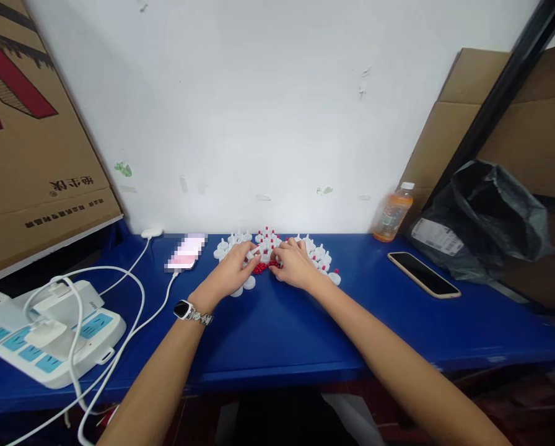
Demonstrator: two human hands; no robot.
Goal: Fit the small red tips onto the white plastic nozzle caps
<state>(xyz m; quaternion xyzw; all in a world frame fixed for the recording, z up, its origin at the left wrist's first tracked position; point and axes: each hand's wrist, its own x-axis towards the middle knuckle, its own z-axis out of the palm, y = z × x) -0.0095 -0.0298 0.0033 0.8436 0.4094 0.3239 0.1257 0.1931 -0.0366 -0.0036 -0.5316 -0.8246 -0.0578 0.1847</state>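
Both hands rest on a blue table point(277, 328) at a heap of small parts near the wall. My left hand point(233, 269), a watch on its wrist, pinches a small white plastic cap point(252, 253) between thumb and fingers. My right hand point(293, 263) has its fingertips down on a cluster of small red pieces point(262, 267) between the two hands; whether it grips one is hidden. Several white caps point(315, 251), some with red tips, lie spread around and behind both hands.
An orange drink bottle point(391, 214) stands by the wall at right. A dark phone point(423, 274) lies flat beside a black plastic bag point(486, 217). At left sit a white power strip point(49, 334) with cables, a phone point(184, 254) on charge and a cardboard box point(31, 142).
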